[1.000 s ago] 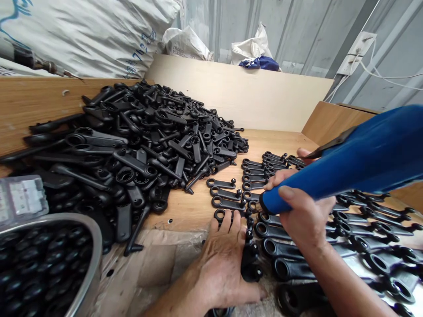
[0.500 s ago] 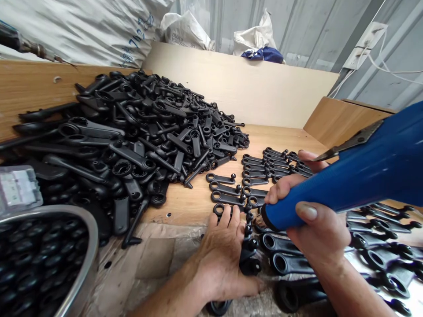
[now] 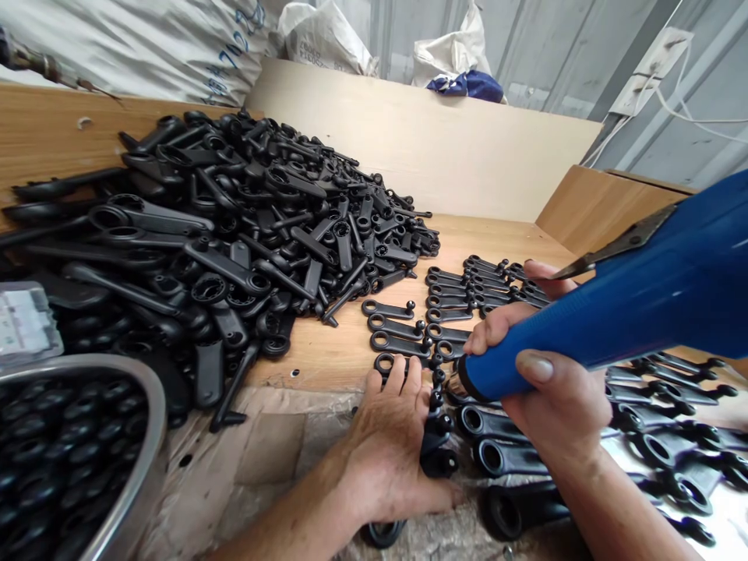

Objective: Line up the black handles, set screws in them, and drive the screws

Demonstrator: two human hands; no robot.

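My right hand (image 3: 546, 386) is wrapped round the barrel of a big blue tool (image 3: 643, 292) with a metal lever (image 3: 613, 243) on top; its nose points down at the rows of black plastic arms (image 3: 461, 300) laid out on the wooden bench (image 3: 344, 351). My left hand (image 3: 389, 440) lies flat on the bench, fingers stretched out against the near ends of the arms in the row (image 3: 435, 436). Its fingertips touch a ringed arm (image 3: 389, 363). More laid-out arms (image 3: 672, 436) run off to the right under the tool.
A big heap of loose black arms (image 3: 234, 226) fills the left of the bench. A steel bowl (image 3: 137, 499) of black rings stands at the near left, a clear plastic box (image 3: 26, 323) behind it. White sacks (image 3: 175, 39) and boards (image 3: 421, 140) wall the back.
The view has tilted down a little. My right hand and the blue tool have shifted slightly; my left hand stays pressed against the row.
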